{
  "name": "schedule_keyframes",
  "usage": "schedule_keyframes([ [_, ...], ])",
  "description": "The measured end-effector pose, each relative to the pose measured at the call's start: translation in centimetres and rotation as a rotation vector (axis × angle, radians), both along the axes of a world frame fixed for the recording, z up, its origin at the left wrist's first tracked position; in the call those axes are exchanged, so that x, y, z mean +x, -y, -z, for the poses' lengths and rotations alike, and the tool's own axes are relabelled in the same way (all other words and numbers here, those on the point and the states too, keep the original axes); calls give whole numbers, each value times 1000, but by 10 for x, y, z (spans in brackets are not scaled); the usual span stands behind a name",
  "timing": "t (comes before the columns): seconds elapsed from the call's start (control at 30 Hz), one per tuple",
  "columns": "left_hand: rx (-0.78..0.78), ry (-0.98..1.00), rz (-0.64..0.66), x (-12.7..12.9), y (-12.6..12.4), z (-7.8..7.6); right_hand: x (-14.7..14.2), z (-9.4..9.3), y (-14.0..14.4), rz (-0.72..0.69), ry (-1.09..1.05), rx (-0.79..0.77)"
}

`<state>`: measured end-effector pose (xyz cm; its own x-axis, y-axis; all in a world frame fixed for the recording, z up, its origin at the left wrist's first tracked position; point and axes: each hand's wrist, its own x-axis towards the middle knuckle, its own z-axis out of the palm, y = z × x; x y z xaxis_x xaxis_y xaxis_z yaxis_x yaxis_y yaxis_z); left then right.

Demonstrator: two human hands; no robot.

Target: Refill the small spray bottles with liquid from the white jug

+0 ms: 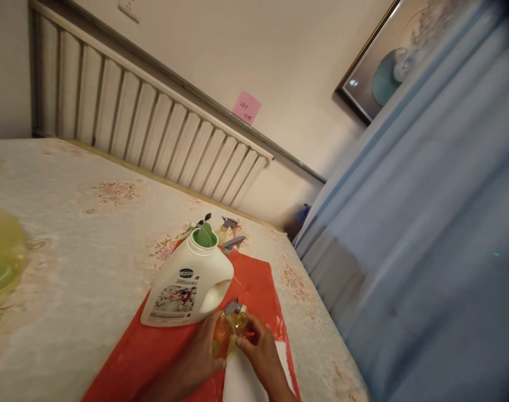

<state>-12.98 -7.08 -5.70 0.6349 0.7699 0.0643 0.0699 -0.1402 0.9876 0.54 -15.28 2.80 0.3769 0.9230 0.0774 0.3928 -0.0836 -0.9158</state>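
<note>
Close to the front of the red sheet, my left hand [206, 339] is closed around a small see-through yellow bottle [223, 336]. My right hand [259, 345] is on the other side, its thumb and fingers closed at the bottle's round mouth end. A grey trigger spray head [232, 307] shows just beyond the fingers; whether it is joined to the bottle I cannot tell. Behind my hands a large cream detergent jug [181, 296] stands upright without a cap, and something green [204, 235] sits in its mouth.
Past the jug are a spray bottle [226, 224] and another grey trigger head [234, 243]. The red sheet [252, 273] lies on a flowered tablecloth [90, 234], with white paper [242, 377] by my right wrist. A yellow-green see-through vessel [3, 251] stands far left. Blue curtain [413, 223] hangs right.
</note>
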Motion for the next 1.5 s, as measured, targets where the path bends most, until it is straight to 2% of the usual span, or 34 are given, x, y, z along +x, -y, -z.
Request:
schedule_keyframes([
  [0.13, 103, -48, -79, 3, 1, 6, -6, 0, 1, 12, -12, 4],
  [0.37, 179, -76, -153, 2, 5, 2, -13, -1, 2, 24, 3, -2],
  [0.6, 275, 22, -216, 10, 4, 20, -14, 3, 1, 50, 12, -10],
  [0.73, 343, 70, -277, 11, 6, 23, -12, 4, 2, 34, 3, -1],
  [1.2, 344, 40, -255, 7, 5, 13, -11, 9, 2, 35, 7, 0],
  [1.37, 358, 37, -249, 9, 3, 16, -7, 19, 1, 18, 6, 42],
  [1.5, 360, 28, -246, 9, 3, 18, -8, 19, 1, 34, 3, 25],
])
